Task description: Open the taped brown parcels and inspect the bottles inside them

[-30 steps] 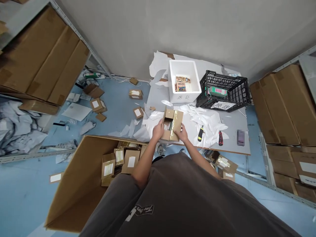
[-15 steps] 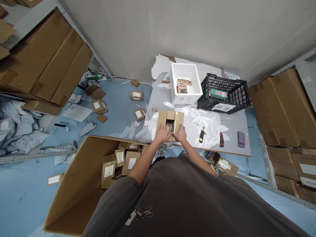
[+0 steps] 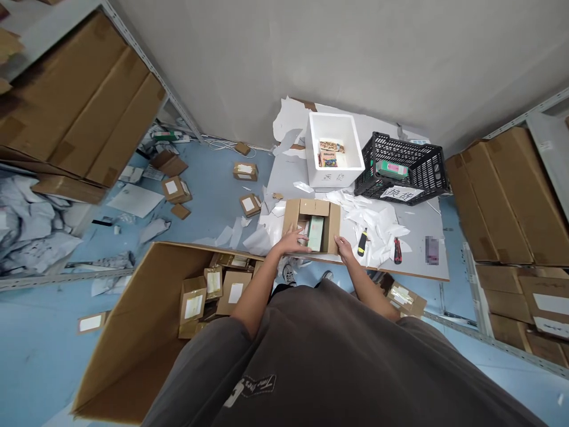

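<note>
A small cardboard box (image 3: 315,207) stands at the table's front edge with its flaps folded outward. Inside it lies a pale green carton (image 3: 315,233), and something whitish shows to that carton's left. My left hand (image 3: 293,241) rests over the box's near left side, fingers spread and reaching partly into the opening. At the right side, my right hand (image 3: 344,247) grips the box's outer edge between thumb and fingers; some fingertips are hidden.
The table (image 3: 427,216) also bears a white foam box (image 3: 335,178), a black crate (image 3: 406,172), paper scraps (image 3: 380,228), a yellow-black cutter (image 3: 363,242) and a red-black tool (image 3: 397,251). A large carton (image 3: 133,332) of small boxes stands left of me.
The box's right flap has swung outward and the opening is wider, exposing the pale green carton. My right hand has moved right to the box's outer side; my left stays near the left side.
</note>
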`<state>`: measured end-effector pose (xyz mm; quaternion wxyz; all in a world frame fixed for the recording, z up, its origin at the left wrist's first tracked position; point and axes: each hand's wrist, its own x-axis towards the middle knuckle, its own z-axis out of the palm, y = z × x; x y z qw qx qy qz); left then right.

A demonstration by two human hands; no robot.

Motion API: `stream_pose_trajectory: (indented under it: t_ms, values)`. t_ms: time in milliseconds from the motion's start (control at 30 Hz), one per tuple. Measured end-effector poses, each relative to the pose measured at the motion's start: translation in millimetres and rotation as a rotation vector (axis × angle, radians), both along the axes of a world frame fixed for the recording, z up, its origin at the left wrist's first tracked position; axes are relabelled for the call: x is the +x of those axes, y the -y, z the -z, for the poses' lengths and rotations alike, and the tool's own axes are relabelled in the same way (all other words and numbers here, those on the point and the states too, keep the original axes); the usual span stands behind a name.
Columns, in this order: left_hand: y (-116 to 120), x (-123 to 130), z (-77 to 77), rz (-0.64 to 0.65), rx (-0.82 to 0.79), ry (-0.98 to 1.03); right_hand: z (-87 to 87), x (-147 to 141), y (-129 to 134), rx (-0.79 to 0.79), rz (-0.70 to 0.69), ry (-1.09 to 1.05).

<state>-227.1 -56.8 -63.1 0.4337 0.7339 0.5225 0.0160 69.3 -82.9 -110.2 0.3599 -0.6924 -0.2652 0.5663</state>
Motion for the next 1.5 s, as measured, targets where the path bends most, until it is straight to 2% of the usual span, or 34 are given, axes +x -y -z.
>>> stream_pose_trajectory:
  t_ms: [100, 167, 267, 333, 400, 467, 533, 600, 667, 833, 933, 1033, 1100, 1167, 1200, 1233, 1300, 1400, 1500]
  values:
    - [12.8, 4.8, -5.2, 0.073, 0.022, -0.120, 10.6, -13.2, -0.6, -0.137, -0.050, 0.106]
    - [21.5, 12.3, -6.5, 0.063, 0.049, -0.175, 7.3, -13.5, -6.2, -0.129, -0.066, 0.217]
    - [31.6, 24.8, -5.9, 0.038, 0.086, -0.202, -11.2, -3.4, -18.5, 0.001, -0.056, 0.501]
    - [35.4, 32.8, -5.2, 0.031, 0.104, -0.213, -26.9, -2.4, -27.3, 0.216, -0.113, 0.724]
    - [36.8, 39.6, -5.2, 0.021, 0.110, -0.220, -39.4, -15.3, -36.9, 0.472, -0.299, 0.859]
    - [36.6, 43.9, -5.8, 0.002, 0.113, -0.231, -45.3, -40.5, -48.3, 0.587, -0.613, 0.806]
    - [36.5, 44.5, -6.3, -0.022, 0.113, -0.251, -44.8, -67.8, -61.3, 0.554, -0.893, 0.765]
    - [37.8, 42.0, -6.4, -0.041, 0.117, -0.267, -40.8, -85.5, -73.5, 0.465, -1.029, 0.791]
    - [41.4, 37.9, -6.1, -0.052, 0.140, -0.270, -36.8, -88.3, -84.1, 0.435, -1.030, 0.843]
    - [57.4, 27.8, -4.5, -0.067, 0.239, -0.241, -35.6, -64.3, -118.8, 0.631, -0.945, 0.894]
    - [64.1, 20.7, -2.8, -0.081, 0.243, -0.244, -37.8, -66.6, -152.6, 0.522, -1.007, 0.917]
    - [64.3, 14.3, -1.3, -0.110, 0.230, -0.252, -39.5, -85.9, -175.2, 0.379, -1.030, 0.936]
    - [61.9, 12.9, -0.8, -0.138, 0.223, -0.258, -40.7, -101.8, -172.1, 0.449, -0.954, 0.941]
    - [59.1, 14.6, -0.7, -0.163, 0.216, -0.261, -40.9, -116.3, -153.9, 0.562, -0.850, 0.932]
    - [57.9, 16.5, -0.6, -0.173, 0.211, -0.262, -39.8, -122.4, -141.5, 0.562, -0.824, 0.926]
    - [57.0, 19.1, -0.5, -0.180, 0.208, -0.263, -37.7, -127.7, -128.7, 0.484, -0.827, 0.930]
    - [56.0, 25.4, -0.3, -0.183, 0.208, -0.260, -30.1, -135.5, -107.7, 0.169, -0.865, 0.946]
    - [56.3, 33.9, -0.2, -0.152, 0.231, -0.265, -12.9, -144.3, -98.8, -0.241, -0.841, 0.932]
    - [57.2, 35.3, -0.3, -0.115, 0.244, -0.274, 6.3, -155.6, -110.5, -0.390, -0.741, 0.887]
